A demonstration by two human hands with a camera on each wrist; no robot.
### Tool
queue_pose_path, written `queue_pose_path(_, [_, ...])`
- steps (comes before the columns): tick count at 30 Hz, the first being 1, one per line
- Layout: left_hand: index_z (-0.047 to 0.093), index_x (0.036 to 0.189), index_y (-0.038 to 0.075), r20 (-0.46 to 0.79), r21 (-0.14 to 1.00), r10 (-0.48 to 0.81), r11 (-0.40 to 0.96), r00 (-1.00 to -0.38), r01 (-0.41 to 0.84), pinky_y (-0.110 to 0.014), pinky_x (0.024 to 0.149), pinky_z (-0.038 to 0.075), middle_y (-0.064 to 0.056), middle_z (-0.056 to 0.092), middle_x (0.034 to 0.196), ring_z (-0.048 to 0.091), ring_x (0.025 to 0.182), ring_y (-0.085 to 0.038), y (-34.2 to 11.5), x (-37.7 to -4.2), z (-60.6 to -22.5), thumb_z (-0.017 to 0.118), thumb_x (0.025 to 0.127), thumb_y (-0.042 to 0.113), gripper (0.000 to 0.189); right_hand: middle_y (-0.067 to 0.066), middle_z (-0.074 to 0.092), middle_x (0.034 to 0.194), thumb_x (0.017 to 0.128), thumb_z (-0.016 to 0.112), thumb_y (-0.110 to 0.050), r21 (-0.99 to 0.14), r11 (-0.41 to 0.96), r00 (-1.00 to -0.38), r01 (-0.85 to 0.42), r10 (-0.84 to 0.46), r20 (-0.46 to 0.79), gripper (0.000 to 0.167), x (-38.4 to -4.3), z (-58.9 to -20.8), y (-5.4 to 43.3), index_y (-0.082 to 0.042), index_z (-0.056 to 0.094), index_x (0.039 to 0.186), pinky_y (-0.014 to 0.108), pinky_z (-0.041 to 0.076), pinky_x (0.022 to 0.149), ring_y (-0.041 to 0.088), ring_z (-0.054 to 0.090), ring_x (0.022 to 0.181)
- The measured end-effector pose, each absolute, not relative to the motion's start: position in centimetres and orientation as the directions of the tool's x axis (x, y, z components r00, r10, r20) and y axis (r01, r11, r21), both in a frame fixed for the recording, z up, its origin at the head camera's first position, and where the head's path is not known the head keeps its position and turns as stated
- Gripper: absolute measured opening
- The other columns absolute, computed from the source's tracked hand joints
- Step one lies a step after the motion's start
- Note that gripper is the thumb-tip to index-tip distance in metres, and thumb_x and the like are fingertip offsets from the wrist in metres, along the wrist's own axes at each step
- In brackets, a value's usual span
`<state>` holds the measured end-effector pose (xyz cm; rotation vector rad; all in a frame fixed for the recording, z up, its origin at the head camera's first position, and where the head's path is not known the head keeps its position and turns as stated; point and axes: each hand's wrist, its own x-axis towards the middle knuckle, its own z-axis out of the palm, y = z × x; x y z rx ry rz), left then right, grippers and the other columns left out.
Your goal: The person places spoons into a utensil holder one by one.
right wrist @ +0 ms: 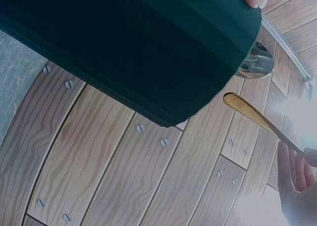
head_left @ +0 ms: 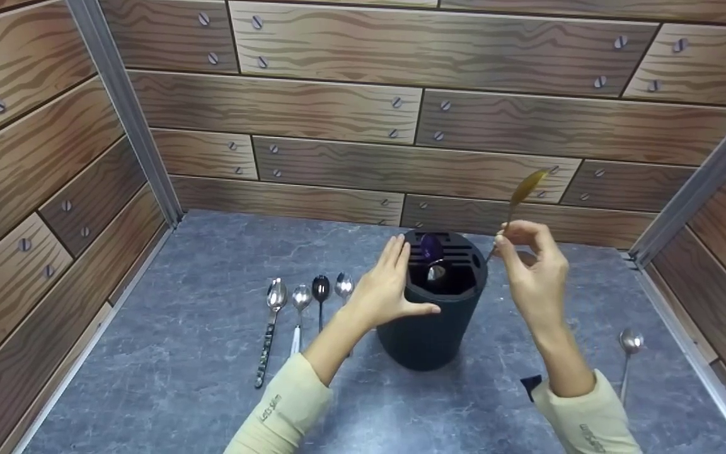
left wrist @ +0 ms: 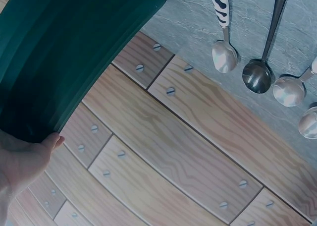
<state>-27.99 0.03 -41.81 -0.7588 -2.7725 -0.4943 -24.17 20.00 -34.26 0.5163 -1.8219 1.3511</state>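
Observation:
My right hand point(head_left: 536, 277) pinches the thin handle of a gold spoon point(head_left: 527, 187) between thumb and fingertips. Its bowl points up, and the handle's end reaches down beside the rim of a dark green utensil holder point(head_left: 429, 340). In the right wrist view, the flat gold handle end point(right wrist: 245, 109) shows apart from the holder's top. My left hand point(head_left: 385, 287) rests against the holder's upper left side, fingers straight and thumb stretched across the front. Out of the slotted top stick a purple spoon point(head_left: 430, 247) and a silver spoon point(head_left: 437, 272).
Left of the holder lie a patterned-handle spoon point(head_left: 276, 294), a white-handled spoon point(head_left: 301, 296), a black spoon point(head_left: 321, 287) and another silver spoon point(head_left: 344, 285). At far right lies one more spoon point(head_left: 631, 342). A dark piece point(head_left: 530, 386) shows by my right sleeve. Wood-patterned walls point(head_left: 338, 107) enclose the table.

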Motion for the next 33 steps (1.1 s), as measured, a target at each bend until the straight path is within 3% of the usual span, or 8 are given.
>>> queue_pose_path(15, [0.017, 0.144, -0.005, 0.322, 0.274, 0.458, 0.793, -0.829, 0.545, -0.035, 0.100, 0.032, -0.019, 0.012, 0.150, 0.006, 0.137, -0.027, -0.1, -28.0, -41.8, 0.053, 0.068, 0.077, 0.117, 0.016, 0.061, 0.085, 0.076, 0.064, 0.016, -0.526, 0.512, -0.650, -0.680, -0.088, 0.755, 0.013, -24.1, -35.2, 18.6, 0.010, 0.059, 0.086, 0.014, 0.049, 0.066, 0.018, 0.059, 0.078])
queue_pose_path(23, [0.019, 0.143, -0.005, 0.330, 0.271, 0.455, 0.794, -0.827, 0.545, -0.034, 0.101, 0.032, -0.018, 0.013, 0.150, 0.006, 0.137, -0.026, -0.1, -28.0, -41.8, 0.053, 0.068, 0.076, 0.116, 0.003, 0.062, 0.083, 0.077, 0.070, 0.005, -0.516, 0.549, -0.700, -0.658, -0.191, 0.689, 0.013, -25.8, -37.4, 19.9, 0.000, 0.063, 0.086, 0.015, 0.048, 0.063, 0.014, 0.059, 0.076])
queue_pose_path(33, [0.019, 0.143, -0.005, 0.327, 0.284, 0.457, 0.787, -0.827, 0.547, -0.036, 0.100, 0.032, -0.019, 0.013, 0.149, 0.007, 0.137, -0.027, -0.1, -28.1, -41.9, 0.054, 0.068, 0.076, 0.116, 0.005, 0.064, 0.085, 0.078, 0.066, 0.010, -0.611, 0.567, -0.791, -0.552, -0.123, 0.599, 0.021, -25.3, -37.1, 20.8, 0.002, 0.061, 0.096, 0.017, 0.050, 0.071, 0.018, 0.062, 0.080])
